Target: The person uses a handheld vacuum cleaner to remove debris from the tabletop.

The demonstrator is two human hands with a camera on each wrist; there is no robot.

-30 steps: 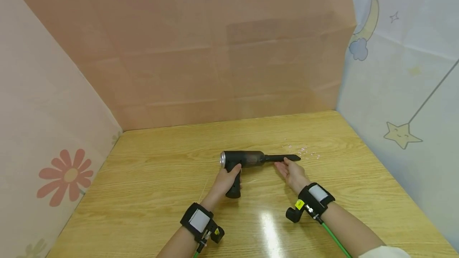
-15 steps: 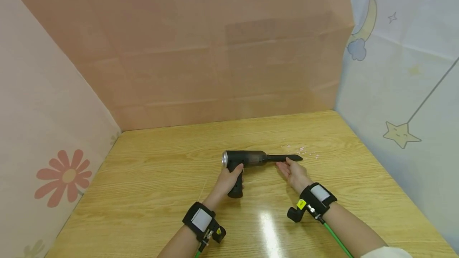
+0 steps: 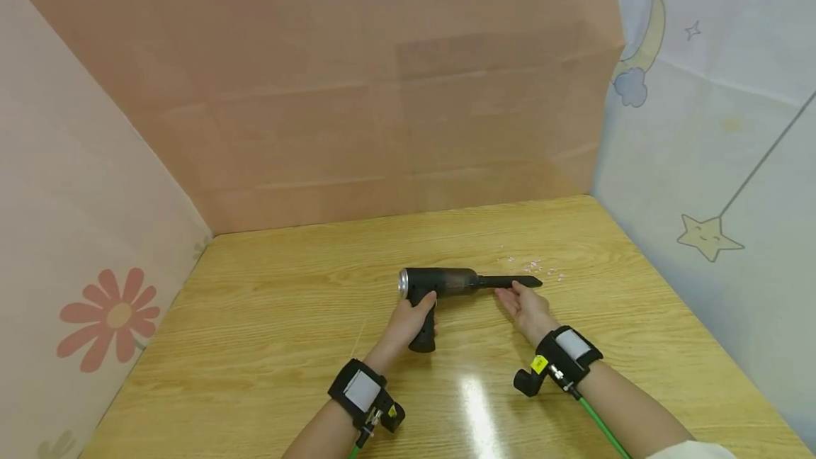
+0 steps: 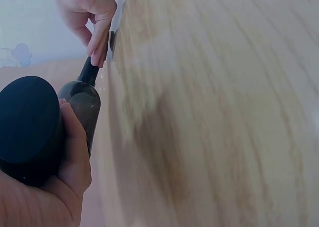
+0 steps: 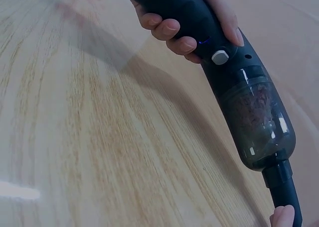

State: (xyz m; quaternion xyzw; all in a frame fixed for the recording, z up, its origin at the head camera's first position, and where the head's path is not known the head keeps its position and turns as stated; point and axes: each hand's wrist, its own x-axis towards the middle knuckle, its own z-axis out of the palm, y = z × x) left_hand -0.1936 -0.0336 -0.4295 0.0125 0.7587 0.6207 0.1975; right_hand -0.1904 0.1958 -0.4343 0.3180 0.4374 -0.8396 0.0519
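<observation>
A black handheld vacuum cleaner (image 3: 450,280) with a smoky clear dust cup lies level across the middle of the head view, its slim nozzle (image 3: 528,281) pointing right. My left hand (image 3: 406,319) grips its pistol handle, fingers wrapped round it. My right hand (image 3: 528,307) pinches the nozzle near its tip between thumb and fingers, as the left wrist view also shows. Pinkish bits are visible inside the dust cup (image 5: 254,110), and a small blue light glows on the handle. Small pink scraps (image 3: 533,265) lie scattered on the table just beyond the nozzle tip.
The wood-grain table (image 3: 287,303) spreads around both hands. A brown sheet (image 3: 306,126) closes off the back. Patterned pale panels stand at the left and right (image 3: 752,161). A green cable (image 3: 604,422) runs from the right wrist strap.
Both hands have moved slightly right with the vacuum cleaner, so its tip sits a little farther along beside the pink scraps. Both grips look the same.
</observation>
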